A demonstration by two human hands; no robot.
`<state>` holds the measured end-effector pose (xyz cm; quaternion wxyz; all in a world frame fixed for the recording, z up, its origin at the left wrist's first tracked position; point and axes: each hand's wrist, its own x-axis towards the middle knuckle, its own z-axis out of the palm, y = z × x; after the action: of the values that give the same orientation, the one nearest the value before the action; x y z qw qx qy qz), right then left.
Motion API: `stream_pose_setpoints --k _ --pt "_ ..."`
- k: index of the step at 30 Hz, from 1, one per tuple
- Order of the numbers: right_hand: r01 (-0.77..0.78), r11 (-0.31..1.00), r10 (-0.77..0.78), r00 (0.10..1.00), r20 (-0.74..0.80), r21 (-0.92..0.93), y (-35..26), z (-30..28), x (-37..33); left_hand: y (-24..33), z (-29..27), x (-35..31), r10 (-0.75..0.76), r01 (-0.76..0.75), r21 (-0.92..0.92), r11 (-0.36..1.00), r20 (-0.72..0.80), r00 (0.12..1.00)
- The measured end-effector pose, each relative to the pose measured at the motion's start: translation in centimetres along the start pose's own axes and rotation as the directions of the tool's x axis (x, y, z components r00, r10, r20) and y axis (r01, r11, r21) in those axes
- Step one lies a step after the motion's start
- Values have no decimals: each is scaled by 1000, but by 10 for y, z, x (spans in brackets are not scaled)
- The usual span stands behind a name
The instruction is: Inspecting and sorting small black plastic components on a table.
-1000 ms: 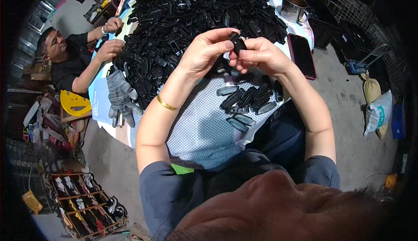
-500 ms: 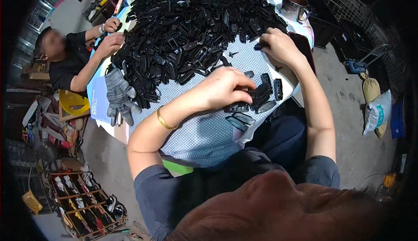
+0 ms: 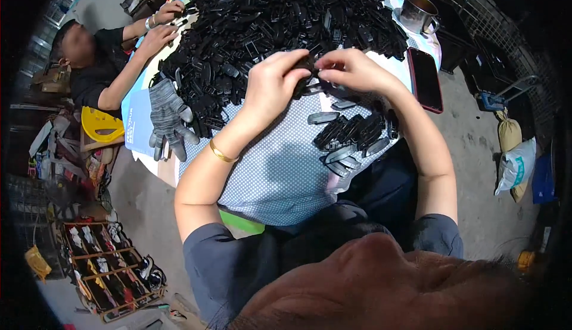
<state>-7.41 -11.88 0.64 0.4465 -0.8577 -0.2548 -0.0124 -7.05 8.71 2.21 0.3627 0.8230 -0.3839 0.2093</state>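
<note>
Both my hands meet at the near edge of a large heap of small black plastic parts (image 3: 262,26). My left hand (image 3: 268,89), with a gold bangle at its wrist, is closed with thumb and forefinger round a small black plastic part (image 3: 308,67). Opposite it, the fingertips of my right hand (image 3: 357,72) pinch at a small dark piece against that part; fingers and the dark heap partly hide it. Nearer to me, below the right hand, lies a small group of black parts (image 3: 351,130) with shiny oval covers (image 3: 342,154).
A grey knitted glove (image 3: 170,118) lies at the table's left. On the right are a phone (image 3: 425,80) and a metal mug (image 3: 417,13). Across the left edge, a co-worker's hands (image 3: 161,35) work at the heap. White sacks (image 3: 517,164) stand on the floor.
My right hand has moved left from the table's right side, uncovering the phone. My left hand has left the small group and moved up and left to meet it.
</note>
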Motion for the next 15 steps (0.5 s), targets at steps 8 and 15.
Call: stream_pose_setpoints --k 8,15 --pt "-90 927 70 995 -67 -365 -1 13 2 -2 12 -6 -357 599 -507 620 498 790" --pt "-254 960 245 965 -89 -115 7 -10 -3 -3 29 -14 -208 360 -321 876 420 883"
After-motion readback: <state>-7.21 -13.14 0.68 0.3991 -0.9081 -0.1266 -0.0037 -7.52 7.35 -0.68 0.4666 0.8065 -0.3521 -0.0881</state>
